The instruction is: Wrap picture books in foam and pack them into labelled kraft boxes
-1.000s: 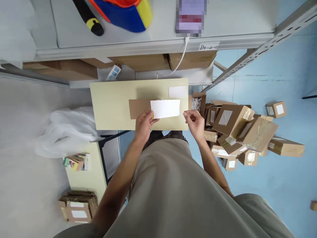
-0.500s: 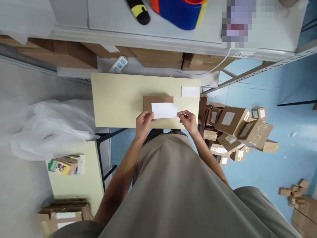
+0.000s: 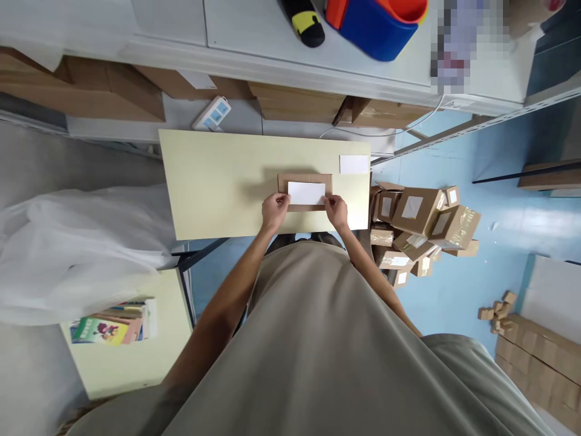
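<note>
A flat brown cardboard box (image 3: 304,178) lies on a pale yellow table (image 3: 218,181). A white label (image 3: 306,192) rests on the box's top. My left hand (image 3: 274,211) pinches the label's left end. At its right end, my right hand (image 3: 336,211) pinches it too. Both hands sit at the box's near edge, fingers closed on the label. A second white label (image 3: 354,164) lies loose on the table's far right corner.
A heap of taped cardboard boxes (image 3: 417,224) lies on the blue floor to the right. A white plastic bag (image 3: 68,254) bulges at the left. A metal shelf (image 3: 272,54) stands behind the table with a power strip (image 3: 211,113) below it. Books (image 3: 113,321) lie on a lower table.
The label has come down from above the box onto its top. My right hand closed in and took the label's right end. The view shifted left.
</note>
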`<state>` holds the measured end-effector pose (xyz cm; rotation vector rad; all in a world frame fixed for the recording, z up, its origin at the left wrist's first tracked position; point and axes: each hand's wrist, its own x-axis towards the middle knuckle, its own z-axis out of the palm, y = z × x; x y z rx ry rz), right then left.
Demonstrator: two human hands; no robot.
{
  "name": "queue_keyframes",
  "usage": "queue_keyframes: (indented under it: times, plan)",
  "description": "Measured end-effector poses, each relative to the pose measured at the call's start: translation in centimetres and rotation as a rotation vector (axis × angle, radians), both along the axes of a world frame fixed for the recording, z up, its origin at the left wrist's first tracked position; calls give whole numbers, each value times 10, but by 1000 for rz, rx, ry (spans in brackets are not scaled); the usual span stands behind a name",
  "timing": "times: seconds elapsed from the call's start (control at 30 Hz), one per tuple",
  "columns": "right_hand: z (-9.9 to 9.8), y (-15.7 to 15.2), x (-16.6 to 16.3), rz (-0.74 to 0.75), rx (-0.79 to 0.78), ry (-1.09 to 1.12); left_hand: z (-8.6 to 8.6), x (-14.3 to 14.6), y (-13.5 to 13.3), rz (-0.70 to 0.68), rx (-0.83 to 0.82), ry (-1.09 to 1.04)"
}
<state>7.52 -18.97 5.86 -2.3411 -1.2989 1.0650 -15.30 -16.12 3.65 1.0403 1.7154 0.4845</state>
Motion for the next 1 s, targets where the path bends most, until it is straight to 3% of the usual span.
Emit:
queue_keyframes:
  times: [0.33,0.77,1.0]
  plan:
    - [-6,5,1,36,-54,-56,1,15,-7,-44,54,152]
    - [-7,26,13,193,-170,-92,-3,29,-1,30,53,278]
    - [-4,51,30,399,-265,-79,-4,28,0,36,37,261]
